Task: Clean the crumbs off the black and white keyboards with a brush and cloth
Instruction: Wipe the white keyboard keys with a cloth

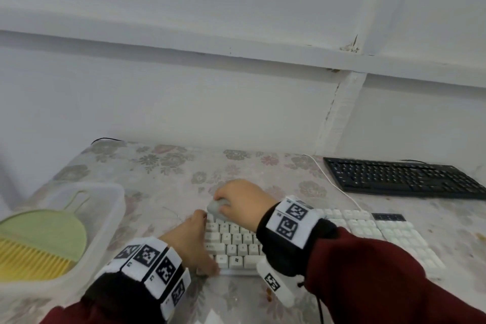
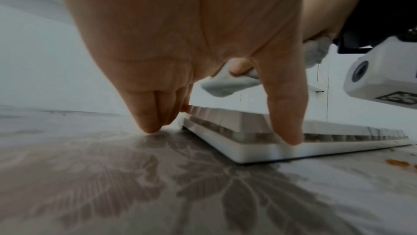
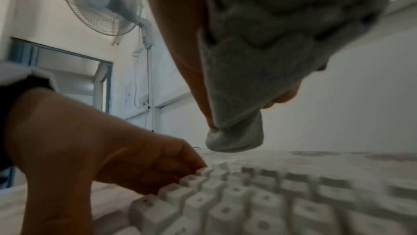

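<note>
The white keyboard [image 1: 328, 234] lies on the flowered tablecloth in front of me. My right hand [image 1: 234, 201] grips a bunched grey cloth [image 1: 217, 207] just over the keyboard's far left corner; the right wrist view shows the cloth [image 3: 248, 78] hanging a little above the keys [image 3: 270, 203]. My left hand [image 1: 203, 242] braces the keyboard's left end. Its straight fingers [image 2: 151, 124] touch the table beside the keyboard and the thumb [image 2: 291, 131] presses on the front edge [image 2: 248, 151]. The black keyboard [image 1: 402, 177] lies at the back right, apart from both hands.
A clear plastic tub [image 1: 115, 192] at the left holds a green dustpan [image 1: 44, 229] and a yellow brush [image 1: 31, 258]. A white cable [image 1: 334, 181] runs between the two keyboards. Orange crumbs [image 1: 268, 294] lie on the cloth before the white keyboard. The wall stands close behind the table.
</note>
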Action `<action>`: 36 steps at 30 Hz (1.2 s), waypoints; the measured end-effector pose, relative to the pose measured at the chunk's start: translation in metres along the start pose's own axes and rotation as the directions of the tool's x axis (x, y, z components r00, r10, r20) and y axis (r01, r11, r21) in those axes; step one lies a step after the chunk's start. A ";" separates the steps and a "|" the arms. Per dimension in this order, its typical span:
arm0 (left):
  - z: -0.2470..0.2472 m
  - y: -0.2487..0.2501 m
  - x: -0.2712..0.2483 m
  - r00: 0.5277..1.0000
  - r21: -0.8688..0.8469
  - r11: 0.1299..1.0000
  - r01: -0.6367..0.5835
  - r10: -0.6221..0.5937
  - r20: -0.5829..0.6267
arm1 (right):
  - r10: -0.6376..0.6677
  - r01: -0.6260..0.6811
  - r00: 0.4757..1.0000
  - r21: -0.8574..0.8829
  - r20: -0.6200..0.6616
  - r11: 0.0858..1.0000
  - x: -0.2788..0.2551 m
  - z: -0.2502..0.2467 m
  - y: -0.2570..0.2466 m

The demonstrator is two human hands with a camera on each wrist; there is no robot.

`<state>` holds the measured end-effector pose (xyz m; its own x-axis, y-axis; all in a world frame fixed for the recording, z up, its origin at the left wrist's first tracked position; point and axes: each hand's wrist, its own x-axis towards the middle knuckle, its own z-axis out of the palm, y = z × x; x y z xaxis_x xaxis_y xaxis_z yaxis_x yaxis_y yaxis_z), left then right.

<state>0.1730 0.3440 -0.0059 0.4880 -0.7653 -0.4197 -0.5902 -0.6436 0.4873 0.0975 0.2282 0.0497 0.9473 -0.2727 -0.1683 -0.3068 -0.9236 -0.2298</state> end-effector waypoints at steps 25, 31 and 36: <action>-0.001 -0.005 -0.001 0.998 -0.042 0.998 -0.037 0.039 0.040 | 0.018 -0.018 1.000 -0.004 0.020 1.000 0.004 0.009 0.003; -0.001 -0.008 0.002 0.996 -0.037 0.999 -0.024 0.028 0.085 | 0.036 -0.028 0.998 -0.138 0.054 0.990 0.008 0.019 -0.001; -0.003 -0.015 0.006 0.990 -0.116 0.992 -0.040 0.055 0.130 | 0.079 -0.080 0.997 -0.052 -0.024 0.995 -0.007 0.025 0.023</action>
<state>0.1869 0.3489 -0.0132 0.3670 -0.7918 -0.4882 -0.5304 -0.6093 0.5894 0.0814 0.2157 0.0219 0.9222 -0.3509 -0.1628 -0.3761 -0.9117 -0.1653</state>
